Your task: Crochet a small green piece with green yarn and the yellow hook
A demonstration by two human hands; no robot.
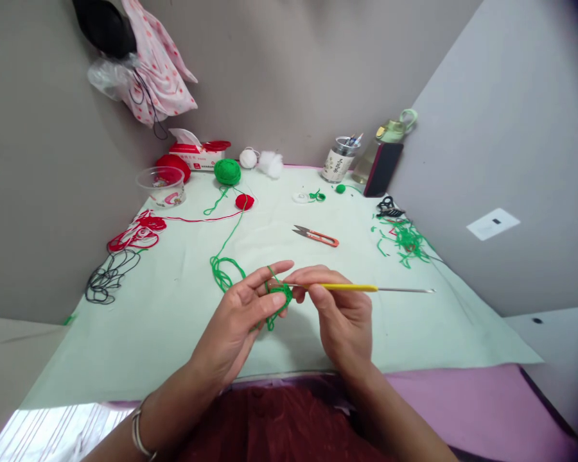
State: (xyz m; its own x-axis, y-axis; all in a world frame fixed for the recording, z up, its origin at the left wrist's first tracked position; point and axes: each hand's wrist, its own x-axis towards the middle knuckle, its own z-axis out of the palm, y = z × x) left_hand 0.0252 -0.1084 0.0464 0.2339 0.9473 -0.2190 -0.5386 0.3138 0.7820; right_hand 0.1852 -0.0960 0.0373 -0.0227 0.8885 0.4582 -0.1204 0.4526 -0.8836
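Note:
Between its thumb and fingers, my left hand (243,314) pinches a small green crochet piece (280,296), with green yarn running over the raised forefinger. My right hand (344,314) grips the yellow handle of a crochet hook (351,287). One metal end of the hook meets the green piece; the other end points right, in free air. Loose loops of green yarn (221,273) lie behind my left hand, and a strand leads back towards the green yarn ball (227,172). Exactly how the hook tip sits in the stitches is hidden by fingers.
Orange-handled thread snips (316,236) lie mid-table. Green yarn scraps (409,240) are at right, red and white yarn (139,231) and black cord (108,277) at left. Along the back stand a plastic tub (164,192), tissue box (200,157), pen jar (340,160) and phone (384,170).

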